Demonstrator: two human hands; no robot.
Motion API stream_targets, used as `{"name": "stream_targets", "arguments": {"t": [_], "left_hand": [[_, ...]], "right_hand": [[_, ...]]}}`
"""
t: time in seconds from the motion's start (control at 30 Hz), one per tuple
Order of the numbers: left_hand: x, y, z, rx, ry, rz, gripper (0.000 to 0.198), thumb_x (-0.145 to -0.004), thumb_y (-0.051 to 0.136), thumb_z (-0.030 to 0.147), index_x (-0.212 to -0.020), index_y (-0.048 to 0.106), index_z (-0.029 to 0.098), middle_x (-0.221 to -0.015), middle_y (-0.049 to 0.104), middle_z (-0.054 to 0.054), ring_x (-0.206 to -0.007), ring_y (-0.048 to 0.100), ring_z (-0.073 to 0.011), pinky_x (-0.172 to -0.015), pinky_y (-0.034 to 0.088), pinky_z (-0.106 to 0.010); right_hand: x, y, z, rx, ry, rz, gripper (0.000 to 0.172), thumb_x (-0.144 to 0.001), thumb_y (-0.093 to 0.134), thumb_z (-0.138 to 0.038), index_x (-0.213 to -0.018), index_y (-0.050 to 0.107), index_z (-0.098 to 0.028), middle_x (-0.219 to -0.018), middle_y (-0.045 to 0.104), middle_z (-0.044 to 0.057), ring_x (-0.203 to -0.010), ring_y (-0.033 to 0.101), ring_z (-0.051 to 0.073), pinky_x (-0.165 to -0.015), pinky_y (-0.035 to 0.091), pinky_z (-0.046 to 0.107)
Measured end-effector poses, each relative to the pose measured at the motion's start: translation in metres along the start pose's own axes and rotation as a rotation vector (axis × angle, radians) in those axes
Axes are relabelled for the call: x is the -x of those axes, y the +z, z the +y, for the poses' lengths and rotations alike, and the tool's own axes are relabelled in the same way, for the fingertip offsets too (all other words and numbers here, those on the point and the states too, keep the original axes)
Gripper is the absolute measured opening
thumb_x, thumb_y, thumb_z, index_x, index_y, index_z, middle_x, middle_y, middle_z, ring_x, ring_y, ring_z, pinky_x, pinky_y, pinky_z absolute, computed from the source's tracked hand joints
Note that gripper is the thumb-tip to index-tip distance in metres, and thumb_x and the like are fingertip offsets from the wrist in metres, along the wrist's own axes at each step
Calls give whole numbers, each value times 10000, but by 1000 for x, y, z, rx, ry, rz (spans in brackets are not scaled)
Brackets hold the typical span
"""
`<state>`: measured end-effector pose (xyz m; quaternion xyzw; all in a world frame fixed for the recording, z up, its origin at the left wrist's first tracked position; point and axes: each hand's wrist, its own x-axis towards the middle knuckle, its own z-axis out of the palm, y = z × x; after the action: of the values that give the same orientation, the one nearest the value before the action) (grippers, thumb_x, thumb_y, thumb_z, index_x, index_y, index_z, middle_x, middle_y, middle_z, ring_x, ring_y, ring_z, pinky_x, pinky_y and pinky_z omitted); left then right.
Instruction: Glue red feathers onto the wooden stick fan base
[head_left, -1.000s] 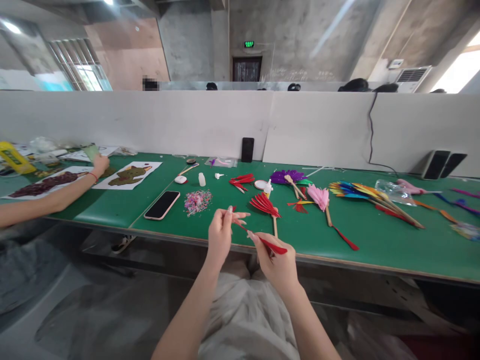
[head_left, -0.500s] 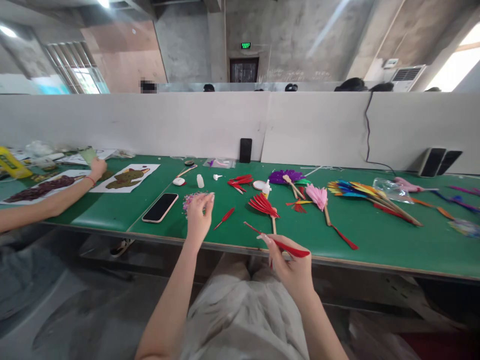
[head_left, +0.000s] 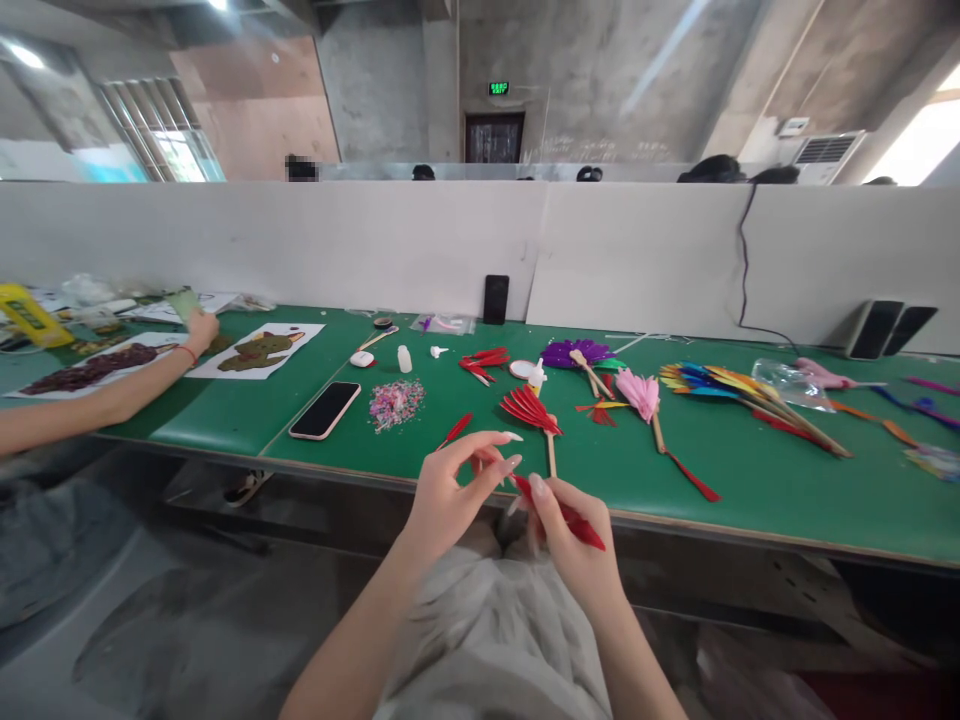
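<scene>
A red feather-like strip (head_left: 583,528) is pinched in my right hand (head_left: 576,530), near the table's front edge. Close to its tip on the left is my left hand (head_left: 459,488), fingers bent and pinched; whatever it may hold is too small to make out. Beyond my hands lies a red fan-shaped piece (head_left: 529,408) on a wooden stick. Another red strip (head_left: 454,430) lies partly behind my left hand. Small pink and pale beads (head_left: 396,405) are heaped to the left, beside a phone (head_left: 325,410).
Purple fan piece (head_left: 574,353), pink tassel piece (head_left: 637,392) and multicoloured bundle (head_left: 712,380) lie right. Small white bottle (head_left: 405,360) stands behind the beads. At left, a co-worker's arm (head_left: 142,388) reaches over pictures (head_left: 259,352). White partition (head_left: 300,240) runs behind the table.
My left hand has moved from over the beads, right and toward me, to the red strip's tip. The beads are uncovered. My right hand has shifted slightly, tilting the strip.
</scene>
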<state>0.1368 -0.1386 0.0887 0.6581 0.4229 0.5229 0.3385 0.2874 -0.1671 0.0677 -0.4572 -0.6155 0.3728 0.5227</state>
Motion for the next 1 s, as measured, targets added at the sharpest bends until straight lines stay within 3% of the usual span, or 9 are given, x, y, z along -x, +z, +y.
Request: {"name": "stream_targets", "arguments": {"t": [0.2,0.37,0.5,0.6,0.77,1.0], "left_hand": [[8,-1,5,-57,90,7,191,-824,640,299,-981,680,198,-773,693,-10,-688,625,-122,-656,493,-212],[11,0,6,10,62,-6,203,-886,559,296,-1037,664,209,-889,700,-34,-759,668,-137,-691,517,-219],[10,-1,8,67,67,-59,272,-949,442,276,-1166,597,223,-864,705,-27,-770,673,-128,-727,522,-224],[10,-1,9,59,82,-77,292,-934,478,255,-1213,558,230,-881,705,-23,-813,669,-126,-738,520,-211],[11,-1,12,-55,148,-33,275,-860,603,239,-1134,596,211,-849,705,-6,-782,649,-109,-736,505,-189],[14,-3,13,-105,91,-69,208,-902,531,259,-1083,631,234,-934,706,-28,-812,671,-134,-654,515,-188]], "right_hand": [[4,6,-6,-193,152,75,423,-887,526,-456,-580,564,-168,-378,409,-61,-345,373,66,-380,283,203],[7,2,-12,-188,163,84,439,-874,544,-471,-561,558,-164,-381,390,-63,-362,349,65,-393,269,213],[8,2,-14,-160,165,110,451,-867,549,-484,-549,550,-164,-387,374,-64,-372,337,68,-397,250,223],[9,2,-14,-142,156,126,453,-868,544,-486,-550,549,-164,-394,358,-66,-379,329,70,-403,240,230],[11,0,-16,-167,168,114,458,-862,548,-494,-543,549,-166,-400,355,-65,-381,320,70,-403,233,233],[10,0,-19,-319,283,111,494,-806,582,-562,-503,524,-176,-351,314,-71,-325,261,58,-353,179,225]]}}
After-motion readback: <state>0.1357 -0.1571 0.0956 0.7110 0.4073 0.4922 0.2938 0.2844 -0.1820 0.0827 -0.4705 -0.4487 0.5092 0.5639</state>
